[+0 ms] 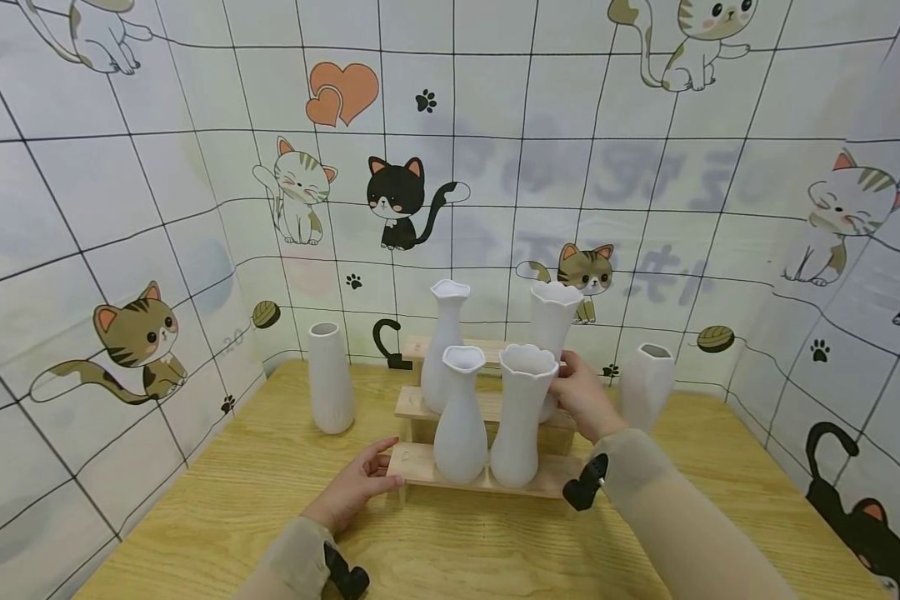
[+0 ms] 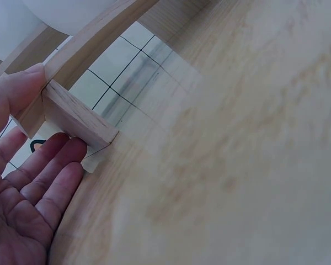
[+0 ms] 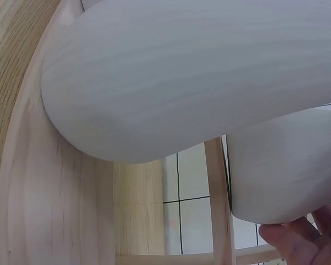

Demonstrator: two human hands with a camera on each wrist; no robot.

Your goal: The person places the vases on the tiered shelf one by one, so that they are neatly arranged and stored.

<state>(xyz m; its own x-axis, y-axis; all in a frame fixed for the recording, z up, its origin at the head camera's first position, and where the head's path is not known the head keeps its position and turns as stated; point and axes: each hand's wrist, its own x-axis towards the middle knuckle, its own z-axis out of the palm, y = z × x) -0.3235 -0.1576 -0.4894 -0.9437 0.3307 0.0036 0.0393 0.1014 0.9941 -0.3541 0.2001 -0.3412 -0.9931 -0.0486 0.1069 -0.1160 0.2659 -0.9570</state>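
A three-tier wooden stand (image 1: 487,481) carries white vases on the table. On its lowest tier stand a narrow-necked vase (image 1: 460,442) and a wide vase (image 1: 520,433) with a scalloped rim. Behind them, a second narrow-necked vase (image 1: 438,358) is at the middle tier. My right hand (image 1: 587,396) holds the lower part of another scalloped vase (image 1: 552,312), partly hidden by the front one; in the right wrist view its base (image 3: 287,171) is at a tier's edge. With thumb and fingers, my left hand (image 1: 356,487) holds the lowest tier's left end, fingers by its leg (image 2: 80,116).
A plain white cylindrical vase (image 1: 331,383) stands on the table to the left. Another white vase with an angular mouth (image 1: 647,387) is at the right, beyond my right hand. Cat-printed sheeting (image 1: 487,183) encloses the wooden tabletop (image 1: 270,467) at the back and sides.
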